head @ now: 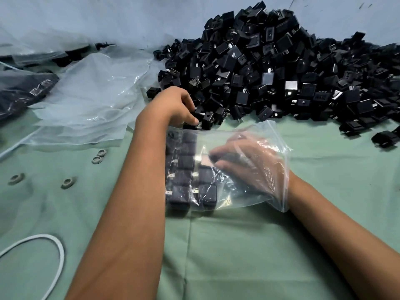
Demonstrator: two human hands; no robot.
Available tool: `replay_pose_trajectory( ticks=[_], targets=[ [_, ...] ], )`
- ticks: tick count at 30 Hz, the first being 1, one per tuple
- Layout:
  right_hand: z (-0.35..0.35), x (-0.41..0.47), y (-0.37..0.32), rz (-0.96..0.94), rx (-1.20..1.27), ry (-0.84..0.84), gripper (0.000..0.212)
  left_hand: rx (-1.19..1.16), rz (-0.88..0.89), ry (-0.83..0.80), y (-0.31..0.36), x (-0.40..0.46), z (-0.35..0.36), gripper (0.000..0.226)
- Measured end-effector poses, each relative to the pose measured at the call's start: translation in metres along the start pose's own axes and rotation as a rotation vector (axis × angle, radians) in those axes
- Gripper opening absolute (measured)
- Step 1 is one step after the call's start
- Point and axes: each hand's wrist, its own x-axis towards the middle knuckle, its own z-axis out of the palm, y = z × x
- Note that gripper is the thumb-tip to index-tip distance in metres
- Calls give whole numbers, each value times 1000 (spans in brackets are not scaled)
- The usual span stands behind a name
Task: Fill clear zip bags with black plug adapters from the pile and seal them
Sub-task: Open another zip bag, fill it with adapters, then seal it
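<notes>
The right hand (pixel 249 163) is reaching inside the clear zip bag (pixel 255 191), which is lying on the green cloth (pixel 238 245) near the front edge of the pile of black plug adapters (pixel 281 68). Its fingers are lying loosely extended against the adapters already packed at the bag's left end (pixel 188 172); whether they are pinching one, I cannot tell through the film. The left hand (pixel 177 107) is curling its fingers around loose adapters (pixel 203 120) at the pile's near left edge.

The packed rows could topple if the right hand pulls out carelessly, and stray prongs could snag the thin plastic or keep the seal from closing.

The bag's long axis is running left to right, its mouth opening rightward around the wrist.
</notes>
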Motion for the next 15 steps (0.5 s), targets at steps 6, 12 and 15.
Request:
replay_pose_trajectory(
  ticks=[6,12,15],
  targets=[
    [1,13,-3,241,244,29,23,26,22,-34,2,0,6,40],
    [-1,21,-8,121,99,-22,33,69,25,-51,6,-1,10,46],
    [0,24,-10,112,40,-86,31,74,13,-33,5,1,9,47]
  ],
)
